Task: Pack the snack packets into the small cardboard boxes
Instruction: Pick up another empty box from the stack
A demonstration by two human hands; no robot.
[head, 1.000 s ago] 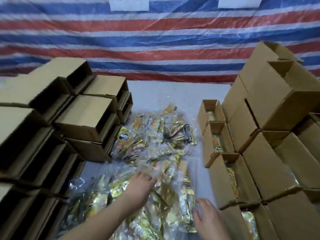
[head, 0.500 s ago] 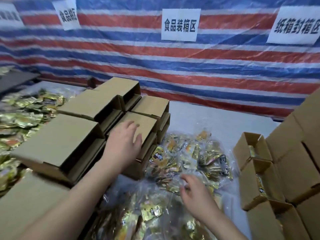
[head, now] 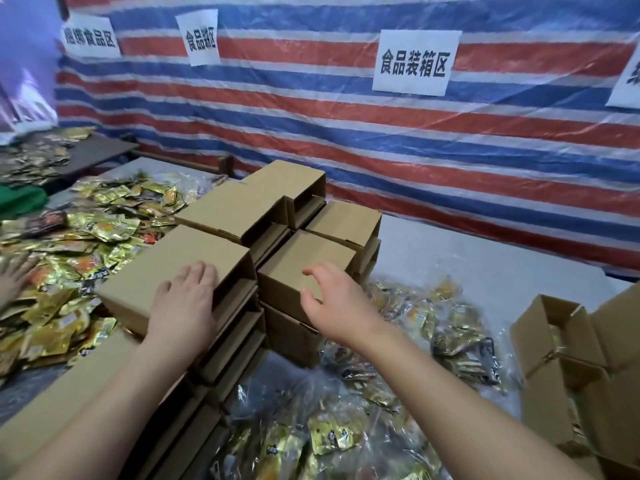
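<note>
Grey table (head: 485, 268) w/ boxes (head: 214, 251), packets (head: 86, 237); striped tarp wall (head: 346, 140) behind.

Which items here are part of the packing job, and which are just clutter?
In the job:
- stacked cardboard boxes, left hand resting flat on one
- right hand reaching toward a box
- bagged snack packets
- open boxes on the right

Lying about:
- paper signs on the striped tarp
- green cloth
- another person's hand

A pale surface (head: 485, 271) carries stacked cardboard boxes (head: 311, 216). Bagged snack packets (head: 433, 320) lie just right of the right hand (head: 332, 299). Loose packets (head: 86, 244) lie left of the left hand (head: 183, 303).
</note>
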